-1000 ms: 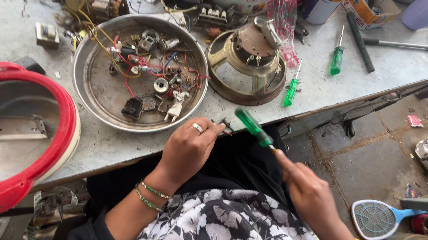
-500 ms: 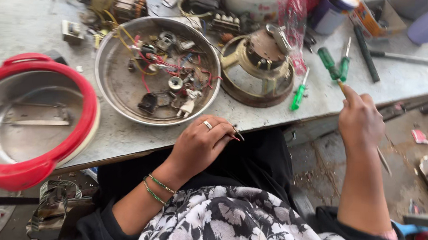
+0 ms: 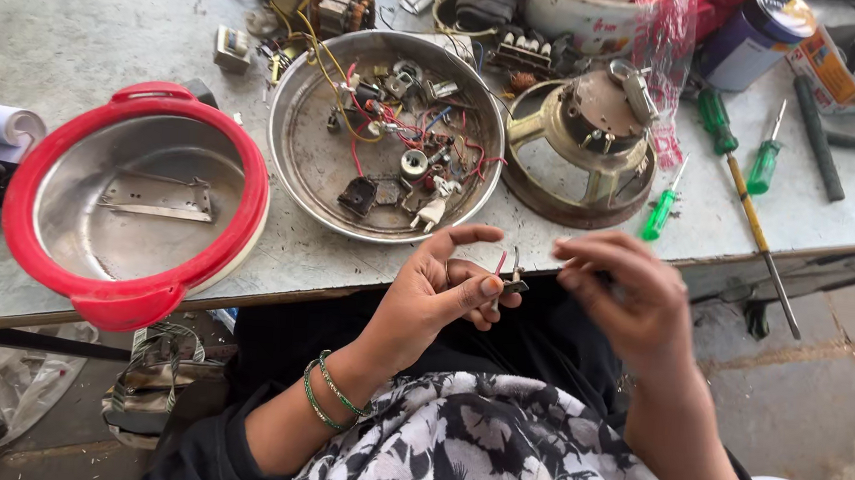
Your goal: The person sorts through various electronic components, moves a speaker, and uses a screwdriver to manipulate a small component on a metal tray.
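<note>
Right hand [image 3: 623, 289] back beside pinched part [image 3: 511, 279].

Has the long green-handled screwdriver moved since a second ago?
Yes. The long green-handled screwdriver left the right hand and lies on the table, right of the speaker frame.

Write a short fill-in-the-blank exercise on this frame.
1. The left hand pinches a small ____ part.
2. The lid has a ____ rim.
3. The round tray holds loose parts and ____.
4. The long screwdriver has a ____ handle.
Missing: metal; red; wires; green
</note>
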